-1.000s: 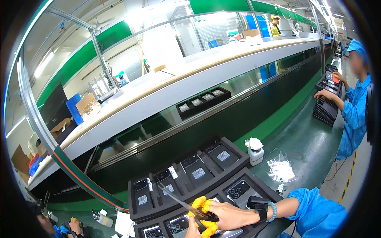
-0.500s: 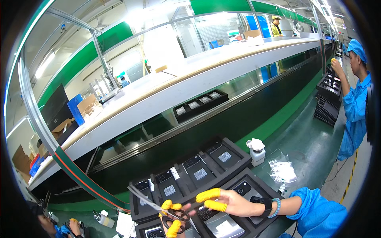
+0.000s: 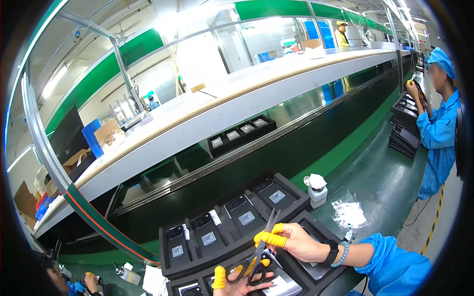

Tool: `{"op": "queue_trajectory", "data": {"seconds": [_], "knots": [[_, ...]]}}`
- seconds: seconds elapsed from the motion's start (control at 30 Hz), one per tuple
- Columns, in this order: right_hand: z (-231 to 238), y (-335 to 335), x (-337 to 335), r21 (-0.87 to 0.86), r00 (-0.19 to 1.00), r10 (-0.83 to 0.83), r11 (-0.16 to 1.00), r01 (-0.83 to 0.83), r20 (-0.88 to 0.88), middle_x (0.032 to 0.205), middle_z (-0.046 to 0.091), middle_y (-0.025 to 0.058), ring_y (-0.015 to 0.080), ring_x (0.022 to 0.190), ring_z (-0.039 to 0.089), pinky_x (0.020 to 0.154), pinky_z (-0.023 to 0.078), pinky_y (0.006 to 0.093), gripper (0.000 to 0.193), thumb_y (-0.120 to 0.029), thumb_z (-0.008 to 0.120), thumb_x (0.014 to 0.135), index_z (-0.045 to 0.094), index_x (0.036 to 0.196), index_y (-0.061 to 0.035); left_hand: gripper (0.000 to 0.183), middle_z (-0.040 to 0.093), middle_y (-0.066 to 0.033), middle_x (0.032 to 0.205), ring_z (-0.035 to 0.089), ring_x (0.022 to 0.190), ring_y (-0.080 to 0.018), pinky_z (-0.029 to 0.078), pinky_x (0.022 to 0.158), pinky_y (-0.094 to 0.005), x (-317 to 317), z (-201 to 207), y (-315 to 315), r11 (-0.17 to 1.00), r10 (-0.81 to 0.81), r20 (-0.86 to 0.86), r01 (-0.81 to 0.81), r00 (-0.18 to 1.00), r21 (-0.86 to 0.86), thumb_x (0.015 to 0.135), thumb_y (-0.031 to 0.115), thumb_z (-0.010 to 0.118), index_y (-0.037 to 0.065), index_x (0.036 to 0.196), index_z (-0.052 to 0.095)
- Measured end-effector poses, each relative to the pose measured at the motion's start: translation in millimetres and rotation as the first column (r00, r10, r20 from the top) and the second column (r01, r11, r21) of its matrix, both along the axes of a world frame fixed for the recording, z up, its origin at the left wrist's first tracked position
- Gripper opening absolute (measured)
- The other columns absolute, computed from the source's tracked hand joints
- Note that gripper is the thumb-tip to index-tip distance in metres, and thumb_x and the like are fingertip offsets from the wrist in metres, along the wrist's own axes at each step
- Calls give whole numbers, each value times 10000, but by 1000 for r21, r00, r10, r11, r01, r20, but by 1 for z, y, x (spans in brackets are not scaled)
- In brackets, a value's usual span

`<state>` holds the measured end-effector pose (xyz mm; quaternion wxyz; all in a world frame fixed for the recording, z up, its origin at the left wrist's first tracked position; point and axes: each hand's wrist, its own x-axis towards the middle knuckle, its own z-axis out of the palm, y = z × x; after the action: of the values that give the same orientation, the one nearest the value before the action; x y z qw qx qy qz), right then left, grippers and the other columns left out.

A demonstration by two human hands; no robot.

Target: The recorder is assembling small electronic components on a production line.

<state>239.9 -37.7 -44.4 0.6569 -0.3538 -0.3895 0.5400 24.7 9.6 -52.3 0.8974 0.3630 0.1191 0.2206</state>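
Observation:
A pair of scissors [image 3: 256, 264] with dark handles stands with its blades pointing up. My left hand [image 3: 242, 286], with yellow finger cots, is at its handle loops, loosely holding them, the thumb spread away. My right hand [image 3: 303, 242] pinches at the blades with yellow-capped thumb and fingertips. Below both hands lies a near black tray [image 3: 316, 227] of phones, partly hidden by them. Just beyond is another black tray [image 3: 197, 256] with several dark phones lying camera side up, such as the labelled phone [image 3: 242, 212].
A white bottle [image 3: 317, 191] with white material on top stands right of the trays, near a clear bag of white pieces [image 3: 349, 213]. Another black tray [image 3: 242, 134] lies on the conveyor beyond. A co-worker [image 3: 439, 123] stands at right by stacked trays [image 3: 404, 138]. A spray bottle [image 3: 128, 274] is at left.
The scissors have swung from pointing left to pointing up, and my left hand has moved right with them. My right fingertips have closed at the blades. The conveyor tray has shifted slightly left.

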Motion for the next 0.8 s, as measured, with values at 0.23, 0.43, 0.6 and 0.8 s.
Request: {"op": "queue_trajectory", "data": {"seconds": [0.23,0.43,0.6,0.8], "knots": [[11,-8,-3,96,982,-184,979,181,29,916,638,114,137,762,610,708,507,259,226,-133,585,877,610,1015,44,283,604,-58,1055,572,946,-130,459,792,-251,7,23,-9,446,764,-19,-507,645,738,960,215,435,18,1124,556],[16,-11,-1,161,991,-111,982,97,80,947,638,92,129,781,607,736,497,249,235,-130,588,876,597,1047,30,296,610,-85,1040,591,938,-147,468,805,-251,-4,24,-2,789,485,-192,-333,853,516,945,227,462,14,1136,538],[12,-10,2,181,995,95,979,-92,-10,957,625,81,125,843,584,753,480,254,233,-167,582,882,596,1040,3,591,564,-91,1128,572,985,-174,454,884,-319,-10,11,-2,909,-6,-246,107,969,403,811,338,656,7,1248,434],[6,-11,-4,205,969,232,948,-245,82,1008,609,73,152,959,564,891,426,289,252,-204,586,880,582,1048,-16,524,560,-87,1028,547,975,-178,442,883,-320,0,20,-14,916,-213,-208,269,955,298,785,192,697,19,1207,439]]}}
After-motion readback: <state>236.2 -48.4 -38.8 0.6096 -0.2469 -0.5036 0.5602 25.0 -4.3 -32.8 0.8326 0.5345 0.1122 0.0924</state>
